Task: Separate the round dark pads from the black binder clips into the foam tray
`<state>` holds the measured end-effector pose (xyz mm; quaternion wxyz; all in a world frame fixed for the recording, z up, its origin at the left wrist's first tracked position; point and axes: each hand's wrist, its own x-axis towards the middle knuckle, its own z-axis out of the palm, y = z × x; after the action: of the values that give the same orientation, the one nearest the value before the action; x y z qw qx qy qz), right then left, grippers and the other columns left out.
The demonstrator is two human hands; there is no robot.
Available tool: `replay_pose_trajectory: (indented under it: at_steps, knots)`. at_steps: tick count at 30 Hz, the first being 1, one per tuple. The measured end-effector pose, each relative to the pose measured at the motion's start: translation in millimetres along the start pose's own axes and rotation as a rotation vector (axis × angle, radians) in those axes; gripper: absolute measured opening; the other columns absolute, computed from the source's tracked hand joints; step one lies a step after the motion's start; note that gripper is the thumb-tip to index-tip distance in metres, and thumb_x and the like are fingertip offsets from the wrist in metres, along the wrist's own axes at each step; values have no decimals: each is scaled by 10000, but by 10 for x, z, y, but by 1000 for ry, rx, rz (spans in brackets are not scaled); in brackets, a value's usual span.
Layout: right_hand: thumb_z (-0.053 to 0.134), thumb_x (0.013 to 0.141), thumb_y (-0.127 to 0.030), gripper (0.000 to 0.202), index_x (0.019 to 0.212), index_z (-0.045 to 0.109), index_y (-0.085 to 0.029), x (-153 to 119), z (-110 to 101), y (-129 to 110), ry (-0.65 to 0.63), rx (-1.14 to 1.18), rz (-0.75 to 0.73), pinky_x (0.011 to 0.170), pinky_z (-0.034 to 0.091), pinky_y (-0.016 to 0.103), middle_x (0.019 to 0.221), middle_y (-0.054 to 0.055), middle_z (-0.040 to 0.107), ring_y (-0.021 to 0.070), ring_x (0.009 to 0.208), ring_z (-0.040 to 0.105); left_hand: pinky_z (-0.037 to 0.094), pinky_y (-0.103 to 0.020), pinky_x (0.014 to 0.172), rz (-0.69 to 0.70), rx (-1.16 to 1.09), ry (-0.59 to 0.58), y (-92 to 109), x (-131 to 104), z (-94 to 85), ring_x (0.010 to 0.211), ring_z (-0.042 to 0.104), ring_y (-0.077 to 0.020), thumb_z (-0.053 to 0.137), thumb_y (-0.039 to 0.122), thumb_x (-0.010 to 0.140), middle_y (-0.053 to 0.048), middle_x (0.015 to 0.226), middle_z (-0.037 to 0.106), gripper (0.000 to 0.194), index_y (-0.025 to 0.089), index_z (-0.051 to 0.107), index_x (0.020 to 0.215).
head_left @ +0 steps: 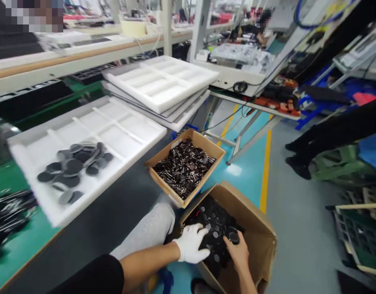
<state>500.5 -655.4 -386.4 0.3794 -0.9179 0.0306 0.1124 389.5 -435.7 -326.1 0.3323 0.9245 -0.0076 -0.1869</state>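
Observation:
Both my hands reach down into a large open cardboard box on the floor, filled with small black round discs. My left hand, in a white glove, lies flat on the pile with fingers spread. My bare right hand is curled around a few of the black discs near the middle of the box. A smaller cardboard box of dark shiny metal parts sits just beyond, resting near my grey-trousered knee.
A white foam tray on the bench edge at left holds several dark discs. More white trays are stacked behind it. Another person's legs stand at the right. A green crate sits at the lower right.

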Motion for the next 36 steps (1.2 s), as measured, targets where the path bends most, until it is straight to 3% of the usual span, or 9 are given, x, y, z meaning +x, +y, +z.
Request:
replay_pose_trajectory:
  at_steps: [5, 9, 12, 15, 21, 26, 31, 33, 36]
  knots:
    - [714, 728, -541, 513, 1129, 657, -228, -209, -551, -1970, 108, 244, -441, 997, 565, 518, 1116, 117, 743, 341, 1048, 718, 446, -539, 1164, 246, -63, 678, 636, -774, -1351, 1403, 496, -336, 645, 397, 903, -187, 1507, 485, 677, 218, 418, 1515]
    - [723, 766, -378, 405, 1133, 665, -217, -634, -407, -4018, 30, 311, -914, 1022, 534, 457, 1122, 94, 711, 283, 1076, 666, 493, -495, 1109, 339, 146, 1032, 629, -1968, -2243, 1323, 551, -290, 623, 266, 915, -173, 1396, 558, 583, 211, 446, 1468]
    - [717, 740, -226, 442, 1180, 679, -224, -1059, 58, -5283, -153, 175, -1125, 997, 537, 421, 1102, 94, 675, 282, 1070, 633, 492, -519, 1101, 198, 306, 1159, 408, -2887, -2530, 1342, 539, -305, 618, 190, 914, -170, 1379, 576, 528, 197, 501, 1429]
    - [694, 758, -127, 537, 1284, 660, -226, -1340, 588, -6055, -280, -76, -1172, 961, 545, 410, 1155, 119, 592, 283, 1046, 629, 486, -525, 1088, 49, 431, 1228, 111, -3592, -2536, 1307, 560, -307, 626, 95, 896, -170, 1337, 611, 483, 168, 560, 1369]
    - [753, 722, -71, 873, 1522, 504, -314, -1211, 992, -6388, -552, -469, -1144, 1046, 529, 492, 1435, 155, 461, 368, 1312, 545, 527, -469, 984, 98, 458, 1174, -366, -4151, -2287, 1188, 632, -273, 583, 4, 878, -151, 1208, 680, 442, 140, 609, 1298]
    - [882, 681, -214, 981, 1569, 469, -267, -899, 852, -6318, -703, -300, -1321, 1212, 420, 482, 1547, 149, 459, 327, 1418, 496, 539, -452, 906, 137, 530, 1181, -492, -4098, -2240, 1097, 673, -276, 606, 34, 864, -147, 1141, 722, 391, 137, 629, 1241]
    - [901, 695, -415, 999, 1576, 451, -271, -696, 839, -6238, -880, -92, -1221, 1123, 491, 520, 1577, 157, 507, 355, 1431, 503, 550, -432, 848, 127, 533, 1205, -474, -4065, -2271, 1007, 684, -256, 586, 66, 885, -133, 1120, 741, 364, 163, 620, 1235]
    - [855, 741, -465, 929, 1560, 464, -266, -675, 823, -6135, -831, -32, -1247, 1137, 473, 533, 1569, 161, 519, 353, 1433, 505, 552, -423, 843, 144, 511, 1205, -446, -4086, -2283, 1010, 689, -248, 570, 67, 893, -123, 1119, 745, 370, 179, 615, 1243]
    - [669, 905, -478, 631, 1472, 544, -232, -800, 754, -5712, -424, 116, -1325, 1198, 389, 568, 1484, 176, 568, 339, 1374, 540, 548, -402, 847, 185, 449, 1193, -392, -4105, -2312, 1024, 700, -231, 546, 64, 903, -104, 1093, 752, 353, 196, 618, 1222]
